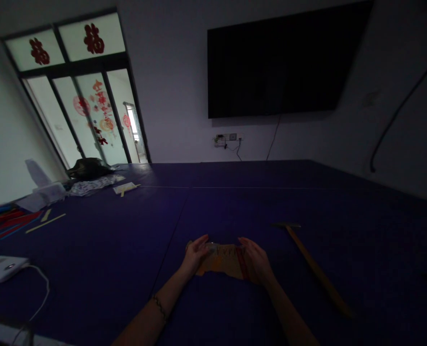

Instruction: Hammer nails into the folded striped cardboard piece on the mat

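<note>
A torn-edged piece of brown cardboard (228,263) lies low over the purple table in front of me, with dark printed marks along its upper edge, a red stripe near its right end and an orange patch at left. My left hand (195,257) grips its left end, thumb and fingers bent around the edge. The right end is held by my right hand (256,257), fingertips along the top edge. A small shiny clear bit (212,246) shows beside my left fingers; I cannot make out what it is. To the right lies a hammer (314,266) with a long wooden handle.
On the purple table (235,206), a white device (4,268) with a cable lies at left. Farther back are coloured strips (9,223), papers (94,185) and a dark bag (89,168). A television (285,62) hangs above wall sockets (230,138).
</note>
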{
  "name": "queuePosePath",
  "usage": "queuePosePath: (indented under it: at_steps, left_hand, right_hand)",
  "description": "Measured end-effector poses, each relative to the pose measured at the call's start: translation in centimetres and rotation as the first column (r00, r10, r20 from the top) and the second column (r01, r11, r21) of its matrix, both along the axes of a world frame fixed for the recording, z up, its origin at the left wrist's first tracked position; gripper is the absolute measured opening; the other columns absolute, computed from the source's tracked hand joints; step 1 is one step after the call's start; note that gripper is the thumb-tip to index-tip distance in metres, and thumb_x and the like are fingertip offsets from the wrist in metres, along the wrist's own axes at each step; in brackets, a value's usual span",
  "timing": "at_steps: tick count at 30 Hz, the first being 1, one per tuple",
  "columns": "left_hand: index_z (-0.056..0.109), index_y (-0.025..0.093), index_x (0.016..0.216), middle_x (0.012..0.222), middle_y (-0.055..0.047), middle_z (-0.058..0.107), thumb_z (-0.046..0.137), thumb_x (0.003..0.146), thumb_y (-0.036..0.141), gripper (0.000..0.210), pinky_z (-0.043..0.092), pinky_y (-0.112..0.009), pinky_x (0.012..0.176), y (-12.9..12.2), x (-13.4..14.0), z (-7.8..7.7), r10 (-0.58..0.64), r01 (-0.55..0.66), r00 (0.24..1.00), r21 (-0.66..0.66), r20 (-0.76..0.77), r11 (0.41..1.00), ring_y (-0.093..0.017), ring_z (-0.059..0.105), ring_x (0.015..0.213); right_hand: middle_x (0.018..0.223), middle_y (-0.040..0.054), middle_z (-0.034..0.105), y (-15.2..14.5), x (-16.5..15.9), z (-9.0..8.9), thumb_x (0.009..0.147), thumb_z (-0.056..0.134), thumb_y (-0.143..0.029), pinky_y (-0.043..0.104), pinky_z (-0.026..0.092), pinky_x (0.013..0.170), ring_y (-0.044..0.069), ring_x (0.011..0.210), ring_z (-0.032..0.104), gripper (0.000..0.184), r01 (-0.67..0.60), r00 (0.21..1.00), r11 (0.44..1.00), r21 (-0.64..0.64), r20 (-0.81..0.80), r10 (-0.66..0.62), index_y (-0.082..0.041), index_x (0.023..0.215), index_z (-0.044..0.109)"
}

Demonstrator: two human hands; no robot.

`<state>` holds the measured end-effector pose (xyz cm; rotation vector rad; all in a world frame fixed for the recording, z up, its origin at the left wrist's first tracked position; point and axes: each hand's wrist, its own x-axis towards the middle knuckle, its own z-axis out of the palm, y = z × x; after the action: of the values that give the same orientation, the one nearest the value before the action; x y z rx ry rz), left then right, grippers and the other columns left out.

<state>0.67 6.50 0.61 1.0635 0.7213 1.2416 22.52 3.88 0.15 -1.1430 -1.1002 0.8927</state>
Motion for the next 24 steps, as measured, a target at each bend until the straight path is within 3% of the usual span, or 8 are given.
queuePosePath:
  at_steps: [5, 9, 16, 19, 24]
  left_hand:
    - [0.068, 0.015, 0.08, 0.126, -0.011, 0.045, 0.071, 0.053, 0.024, 0.028, 0.029, -0.04, 0.097, 0.3, -0.4, 0.4, -0.055, 0.063, 0.978, 0.036, -0.202, 0.997, -0.029, 0.041, 0.116]
    - [0.069, 0.015, 0.07, 0.12, -0.012, 0.051, 0.066, 0.059, 0.03, 0.02, 0.03, -0.041, 0.096, 0.6, -0.5, 0.2, -0.048, 0.067, 0.977, 0.09, -0.206, 0.994, -0.028, 0.045, 0.111]
    - [0.069, 0.017, 0.071, 0.114, -0.009, 0.057, 0.064, 0.062, 0.031, 0.017, 0.032, -0.041, 0.094, 0.7, -0.5, -0.1, -0.001, 0.027, 0.967, 0.096, -0.256, 0.995, -0.026, 0.051, 0.104]
    - [0.068, 0.017, 0.08, 0.106, -0.009, 0.061, 0.063, 0.064, 0.033, 0.024, 0.035, -0.039, 0.09, 0.5, -0.5, 0.1, -0.03, 0.034, 0.978, 0.02, -0.206, 0.999, -0.025, 0.054, 0.099]
    - [0.065, 0.012, 0.084, 0.089, -0.01, 0.066, 0.065, 0.065, 0.032, 0.028, 0.037, -0.034, 0.089, 0.2, -0.5, 1.0, -0.05, 0.066, 0.987, -0.098, 0.152, 0.993, -0.02, 0.058, 0.09]
  right_hand:
    - [0.099, 0.0106, 0.065, -0.4, 0.3, 0.9, 0.06, 0.059, -0.056, 0.04, 0.042, 0.086, 0.027, 0.095, 0.057, 0.046, -0.019, 0.999, 1.0, -0.008, 0.047, 0.02, -0.019, 0.085, 0.066]
    - [0.092, 0.0096, 0.067, -0.7, 0.1, 1.5, 0.059, 0.059, -0.057, 0.041, 0.043, 0.084, 0.027, 0.09, 0.059, 0.044, -0.02, 0.996, 1.0, -0.021, 0.084, 0.021, -0.02, 0.082, 0.067]
    - [0.093, 0.01, 0.067, -0.7, 0.0, 1.1, 0.063, 0.055, -0.056, 0.04, 0.042, 0.084, 0.027, 0.091, 0.058, 0.045, -0.025, 0.994, 0.999, -0.043, 0.103, 0.029, -0.019, 0.084, 0.068]
    - [0.091, 0.0104, 0.067, -0.7, 0.1, 0.9, 0.066, 0.051, -0.058, 0.039, 0.046, 0.079, 0.027, 0.087, 0.06, 0.047, -0.058, 0.995, 0.997, -0.06, 0.08, 0.062, -0.018, 0.085, 0.067]
    - [0.089, 0.0098, 0.068, -0.9, 0.2, 0.9, 0.066, 0.052, -0.055, 0.038, 0.049, 0.072, 0.026, 0.082, 0.062, 0.045, -0.135, 0.99, 0.989, -0.063, 0.031, 0.137, -0.018, 0.089, 0.066]
